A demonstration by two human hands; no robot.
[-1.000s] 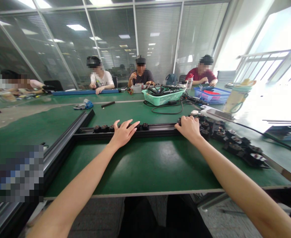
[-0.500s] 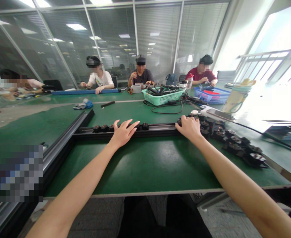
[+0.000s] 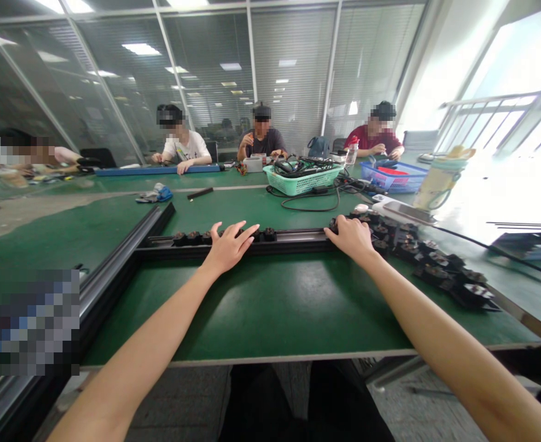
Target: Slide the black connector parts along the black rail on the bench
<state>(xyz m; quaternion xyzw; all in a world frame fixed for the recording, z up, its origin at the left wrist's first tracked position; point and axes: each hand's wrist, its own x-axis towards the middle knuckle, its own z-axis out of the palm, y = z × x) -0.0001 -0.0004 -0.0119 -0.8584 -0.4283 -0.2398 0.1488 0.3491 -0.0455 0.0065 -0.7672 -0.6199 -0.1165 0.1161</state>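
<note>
Head view: the left hand (image 3: 228, 248) sat over a row of black blocks (image 3: 193, 237) in the short black rail (image 3: 293, 248), mid-frame, fingers spread wide, not visibly clamped on anything. The right hand (image 3: 354, 237) was half-curled at that rail's right end, a dark block (image 3: 333, 224) showing at its thumb; fingertips were hidden, so couldn't tell if it actually gripped. Main risk, my read: blocks cocking and jamming in the channel if pushed off-axis. Second: the short rail met the long rail (image 3: 113, 270) at frame left with no clamp visible, so a hard sideways shove could have skidded it. Long rail also ran past the near table edge, lower left; a bump there could have swung it. Third: the loose block pile (image 3: 436, 261) lay just beside the right hand, so a stray wrist could have scattered pieces. Surface: green table (image 3: 298, 313), glossy mid-frame, pale front edge. Green basket (image 3: 300, 182) heaped with cables at upper middle, blue basket (image 3: 392, 181) right of it, phone (image 3: 408, 212) and cup (image 3: 440, 187) at right. Room: glass wall (image 3: 293, 80) across the top, bright window (image 3: 528, 132) upper right, three people seated opposite, more at far left.
</note>
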